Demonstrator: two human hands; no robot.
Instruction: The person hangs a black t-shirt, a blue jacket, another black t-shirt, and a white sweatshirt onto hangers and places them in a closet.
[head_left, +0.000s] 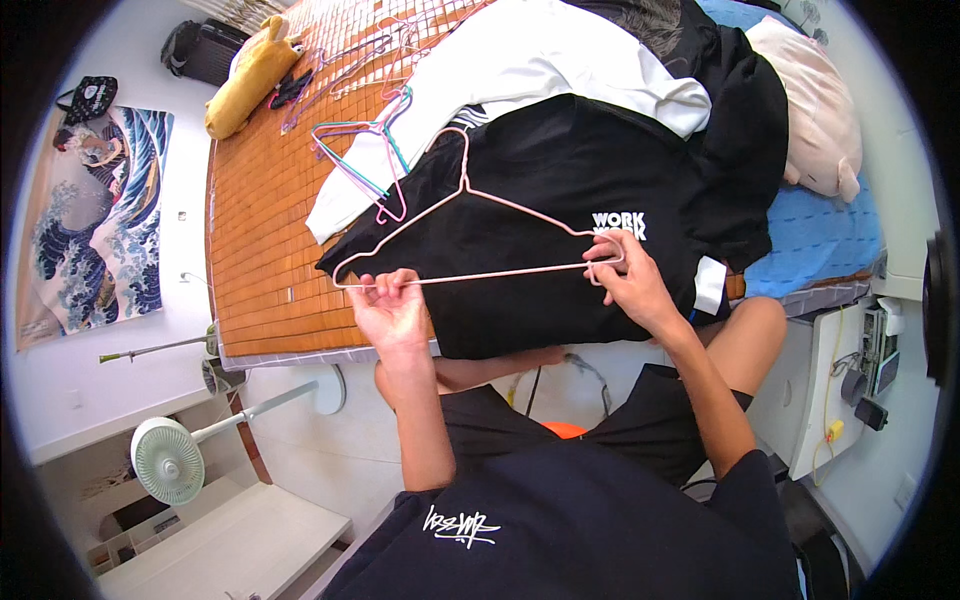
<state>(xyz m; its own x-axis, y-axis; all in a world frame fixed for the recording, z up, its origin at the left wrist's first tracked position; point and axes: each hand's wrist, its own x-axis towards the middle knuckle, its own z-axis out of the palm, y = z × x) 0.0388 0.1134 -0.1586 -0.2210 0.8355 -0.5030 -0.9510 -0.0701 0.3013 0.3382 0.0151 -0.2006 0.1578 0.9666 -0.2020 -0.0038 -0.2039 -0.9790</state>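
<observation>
A pale pink clothes hanger (499, 276) is held up in front of me, its hook pointing away. My left hand (391, 311), palm up, grips the left end of its bottom bar. The fingers of my right hand (634, 277) are around the right corner, where the wire bends into a small loop. Below the hanger a black garment (532, 169) with white lettering lies spread over the bed edge. A white tag or paper (709, 285) shows at its lower right. Beyond it lies a white garment (547, 49), with several pastel hangers (386, 127) on its left part.
The bed carries a brown tile mat (262, 247). More hangers (337, 67) and a yellow plush toy (247, 82) lie at the far left. A pink pig plush (810, 105) rests at the right on blue bedding (825, 232). A fan (169, 460) stands left of me.
</observation>
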